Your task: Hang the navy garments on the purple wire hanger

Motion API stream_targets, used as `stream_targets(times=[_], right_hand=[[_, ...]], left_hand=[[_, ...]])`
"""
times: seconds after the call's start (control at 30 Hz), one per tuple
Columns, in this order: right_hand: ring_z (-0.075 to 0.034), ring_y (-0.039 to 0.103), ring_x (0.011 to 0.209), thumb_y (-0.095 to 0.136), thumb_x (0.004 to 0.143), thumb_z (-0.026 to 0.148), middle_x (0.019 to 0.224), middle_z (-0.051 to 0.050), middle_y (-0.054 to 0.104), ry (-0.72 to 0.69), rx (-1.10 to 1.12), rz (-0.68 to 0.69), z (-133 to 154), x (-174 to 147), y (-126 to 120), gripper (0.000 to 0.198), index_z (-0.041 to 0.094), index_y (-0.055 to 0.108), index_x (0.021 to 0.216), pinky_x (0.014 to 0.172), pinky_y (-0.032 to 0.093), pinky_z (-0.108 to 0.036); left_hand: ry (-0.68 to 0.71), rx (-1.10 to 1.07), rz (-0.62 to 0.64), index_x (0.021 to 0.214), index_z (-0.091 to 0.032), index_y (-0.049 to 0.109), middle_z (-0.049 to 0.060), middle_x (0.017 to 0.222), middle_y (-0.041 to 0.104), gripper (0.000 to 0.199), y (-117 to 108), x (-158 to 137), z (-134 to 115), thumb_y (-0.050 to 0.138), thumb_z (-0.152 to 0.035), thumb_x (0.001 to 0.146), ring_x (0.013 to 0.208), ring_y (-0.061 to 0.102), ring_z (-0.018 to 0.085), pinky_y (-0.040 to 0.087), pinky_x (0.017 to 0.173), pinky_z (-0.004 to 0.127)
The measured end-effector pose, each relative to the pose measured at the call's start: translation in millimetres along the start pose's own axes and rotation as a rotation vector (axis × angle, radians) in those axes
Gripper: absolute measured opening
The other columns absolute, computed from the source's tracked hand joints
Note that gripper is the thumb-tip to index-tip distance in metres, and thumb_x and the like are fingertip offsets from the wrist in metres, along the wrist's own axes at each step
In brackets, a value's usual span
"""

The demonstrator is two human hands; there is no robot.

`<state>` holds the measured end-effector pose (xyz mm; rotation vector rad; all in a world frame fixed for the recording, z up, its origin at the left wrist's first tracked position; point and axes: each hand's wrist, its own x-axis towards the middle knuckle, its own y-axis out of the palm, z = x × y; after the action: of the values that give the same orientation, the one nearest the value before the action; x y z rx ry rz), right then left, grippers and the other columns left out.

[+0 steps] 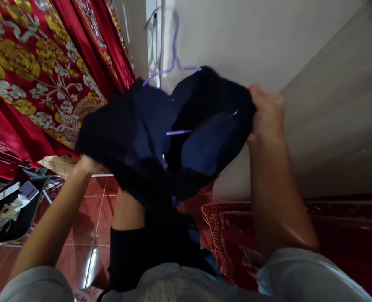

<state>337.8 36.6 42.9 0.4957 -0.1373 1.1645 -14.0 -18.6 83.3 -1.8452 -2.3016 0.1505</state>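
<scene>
A dark navy garment (119, 126), its exact kind unclear, is spread out in front of me on a thin purple hanger (175, 54). The hanger's hook points up, and a bit of its lower bar shows through the garment's opening. My left hand (89, 165) is closed on the garment's lower left side, its fingers mostly hidden behind the cloth. On the other side, my right hand (266, 110) grips the garment's right edge, the cloth pinched between thumb and fingers. The picture is somewhat blurred.
Red drapery with gold and silver embroidery (25, 63) hangs at the left. Below it stands a chair (31, 224) with phone-like items on its black seat. A pale wall (267, 37) rises ahead. Red patterned cloth (232, 235) lies at the lower right over the red tiled floor (87, 218).
</scene>
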Motion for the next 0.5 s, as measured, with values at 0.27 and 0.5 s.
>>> stream_targets(times=[0.27,0.5], right_hand=[[-0.027,0.068,0.104,0.074,0.083,0.048,0.085,0.002,0.074,-0.06,-0.057,0.068,17,-4,36,0.014,0.036,0.072,0.076,0.082,0.057,-0.043],[-0.028,0.065,0.106,0.072,0.078,0.046,0.089,0.0,0.073,0.037,-0.073,-0.074,5,-39,22,0.016,0.03,0.069,0.076,0.092,0.053,-0.043]], left_hand=[[0.07,-0.606,0.103,0.11,-0.02,0.073,0.013,0.124,0.072,0.052,-18,3,59,0.077,-0.062,0.081,0.134,0.059,0.031,0.05,0.113,0.041],[-0.021,-0.525,-0.186,0.107,-0.02,0.074,0.008,0.118,0.075,0.041,-12,-18,75,0.09,-0.032,0.072,0.119,0.069,0.031,0.056,0.108,0.04]])
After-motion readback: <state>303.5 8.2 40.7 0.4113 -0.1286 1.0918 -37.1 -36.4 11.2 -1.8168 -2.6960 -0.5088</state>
